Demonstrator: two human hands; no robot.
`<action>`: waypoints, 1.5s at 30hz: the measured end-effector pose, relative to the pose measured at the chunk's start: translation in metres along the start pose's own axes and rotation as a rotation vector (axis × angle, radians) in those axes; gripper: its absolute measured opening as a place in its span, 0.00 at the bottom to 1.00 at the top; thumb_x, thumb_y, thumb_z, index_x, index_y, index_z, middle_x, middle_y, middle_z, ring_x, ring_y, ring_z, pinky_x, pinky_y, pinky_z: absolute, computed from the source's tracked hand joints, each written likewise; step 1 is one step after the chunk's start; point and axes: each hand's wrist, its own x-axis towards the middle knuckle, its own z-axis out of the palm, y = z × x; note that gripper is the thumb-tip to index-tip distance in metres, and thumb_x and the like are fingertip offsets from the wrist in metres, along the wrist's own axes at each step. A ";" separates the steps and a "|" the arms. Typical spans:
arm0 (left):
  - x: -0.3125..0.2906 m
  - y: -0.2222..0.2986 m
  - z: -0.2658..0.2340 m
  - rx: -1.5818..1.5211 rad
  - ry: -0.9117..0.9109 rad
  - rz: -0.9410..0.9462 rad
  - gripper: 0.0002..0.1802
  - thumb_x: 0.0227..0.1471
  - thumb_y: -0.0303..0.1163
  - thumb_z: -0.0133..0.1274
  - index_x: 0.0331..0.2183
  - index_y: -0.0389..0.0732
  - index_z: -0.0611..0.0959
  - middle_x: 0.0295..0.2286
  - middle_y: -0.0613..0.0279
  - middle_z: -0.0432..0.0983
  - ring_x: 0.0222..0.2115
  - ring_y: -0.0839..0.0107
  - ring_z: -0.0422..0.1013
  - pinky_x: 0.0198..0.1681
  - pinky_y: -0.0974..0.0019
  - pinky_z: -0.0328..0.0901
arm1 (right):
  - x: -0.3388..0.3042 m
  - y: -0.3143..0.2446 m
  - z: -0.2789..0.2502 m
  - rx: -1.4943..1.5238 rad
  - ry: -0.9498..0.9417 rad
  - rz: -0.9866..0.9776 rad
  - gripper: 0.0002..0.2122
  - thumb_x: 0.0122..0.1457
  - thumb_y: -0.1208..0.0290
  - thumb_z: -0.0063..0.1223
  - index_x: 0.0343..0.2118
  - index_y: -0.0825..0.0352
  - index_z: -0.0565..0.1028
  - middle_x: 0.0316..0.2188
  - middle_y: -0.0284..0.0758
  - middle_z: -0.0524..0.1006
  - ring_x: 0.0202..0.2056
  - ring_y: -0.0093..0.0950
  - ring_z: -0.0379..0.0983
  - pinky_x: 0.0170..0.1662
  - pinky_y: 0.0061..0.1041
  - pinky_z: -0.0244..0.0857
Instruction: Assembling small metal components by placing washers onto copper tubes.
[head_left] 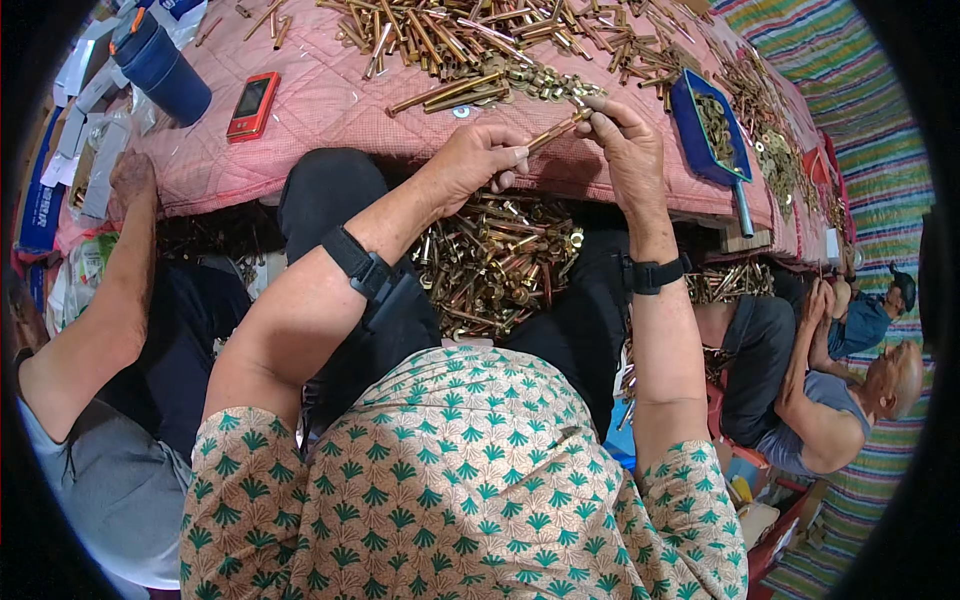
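Note:
A long brass-coloured bolt (553,132) is held between my two hands just above the table's near edge, tilted up to the right. My left hand (470,165) pinches its lower end between thumb and fingers. At the upper end, my right hand (628,145) has its thumb and fingertips closed round the tip; whether a nut or washer sits there is too small to tell. Behind my hands lie several long bolts (450,92) and a spread of small washers (545,82). Below them, between my knees, is a heap of finished-looking bolts (495,265) with nuts and washers.
A pink quilted cloth (300,160) covers the table, with a large pile of bolts (440,35) at the back. A blue scoop (708,125) of washers rests at right; a red phone-like device (254,106) and blue tumbler (165,75) at left. People sit on both sides.

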 end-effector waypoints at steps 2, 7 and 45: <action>-0.001 0.001 0.001 0.000 0.002 -0.004 0.07 0.55 0.30 0.51 0.35 0.38 0.78 0.25 0.69 0.74 0.20 0.84 0.67 0.22 0.81 0.60 | -0.001 -0.004 0.000 -0.032 -0.034 -0.019 0.09 0.58 0.79 0.49 0.41 0.73 0.74 0.32 0.34 0.76 0.33 0.20 0.73 0.39 0.19 0.68; -0.001 0.003 0.002 -0.039 -0.045 -0.013 0.08 0.55 0.31 0.50 0.35 0.38 0.78 0.25 0.68 0.74 0.20 0.84 0.66 0.22 0.81 0.60 | -0.001 -0.005 -0.003 -0.022 -0.028 -0.005 0.09 0.57 0.79 0.50 0.41 0.74 0.74 0.31 0.33 0.76 0.32 0.20 0.72 0.37 0.18 0.68; 0.003 -0.005 0.002 0.105 -0.103 -0.037 0.09 0.55 0.31 0.50 0.35 0.35 0.78 0.26 0.67 0.74 0.20 0.85 0.64 0.22 0.82 0.59 | -0.003 0.004 -0.030 0.000 -0.164 0.183 0.07 0.55 0.73 0.55 0.35 0.69 0.75 0.24 0.26 0.73 0.23 0.14 0.66 0.27 0.12 0.60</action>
